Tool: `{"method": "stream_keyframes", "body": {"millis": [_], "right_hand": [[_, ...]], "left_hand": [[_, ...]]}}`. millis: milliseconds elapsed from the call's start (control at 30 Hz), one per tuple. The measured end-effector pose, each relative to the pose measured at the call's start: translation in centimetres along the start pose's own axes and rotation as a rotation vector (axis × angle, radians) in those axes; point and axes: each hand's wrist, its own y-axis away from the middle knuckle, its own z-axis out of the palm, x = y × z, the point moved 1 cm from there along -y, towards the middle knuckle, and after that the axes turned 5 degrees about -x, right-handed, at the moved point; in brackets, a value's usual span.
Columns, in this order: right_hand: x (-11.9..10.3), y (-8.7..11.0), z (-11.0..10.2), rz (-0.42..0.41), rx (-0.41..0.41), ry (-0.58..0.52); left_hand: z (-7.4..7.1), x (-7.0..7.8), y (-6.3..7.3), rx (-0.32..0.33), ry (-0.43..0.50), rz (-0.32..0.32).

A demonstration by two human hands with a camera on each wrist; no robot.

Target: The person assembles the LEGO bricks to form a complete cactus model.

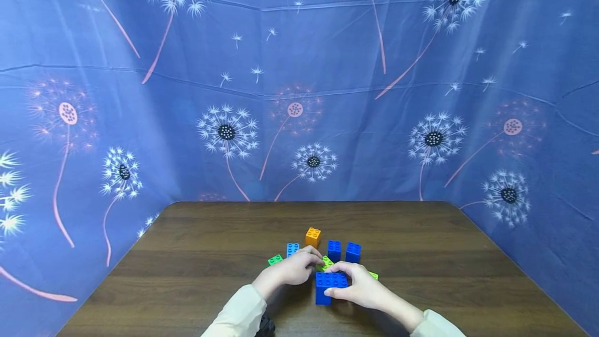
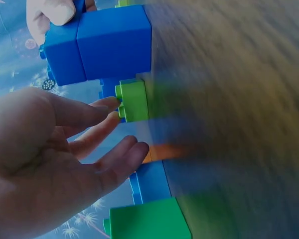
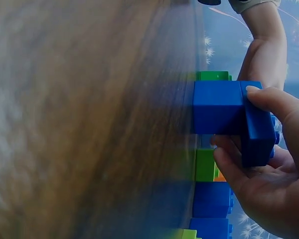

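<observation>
My right hand [image 1: 362, 285] grips a long blue brick [image 3: 258, 127], thumb on the near side and fingers on the far side. That brick sits on top of a blue block [image 3: 217, 107] and juts out past it, as the right wrist view shows. My left hand [image 1: 295, 267] has its fingers loosely spread, fingertips right at the studs of a lime green brick [image 2: 135, 101] just behind the blue stack. A light blue brick [image 1: 292, 249] and a green brick [image 2: 147, 219] are close by the left hand.
An orange brick [image 1: 313, 236] stands farthest back. Two dark blue blocks [image 1: 334, 249] are side by side beyond the right hand, which partly hides another lime brick [image 1: 373, 275]. A black object [image 1: 265, 325] lies by the left sleeve. Behind the wooden table [image 1: 210, 228] hangs a dandelion-patterned cloth.
</observation>
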Motion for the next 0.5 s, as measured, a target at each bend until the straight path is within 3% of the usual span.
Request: {"method": "stream_keyframes", "body": {"millis": [200, 500], "right_hand": [[-0.2, 0.1, -0.3, 0.007, -0.014, 0.017], [-0.2, -0.1, -0.1, 0.008, -0.033, -0.004]], "left_hand": [[-0.1, -0.5, 0.3, 0.031, 0.019, -0.023], [0.2, -1.1, -0.1, 0.135, 0.117, -0.076]]}}
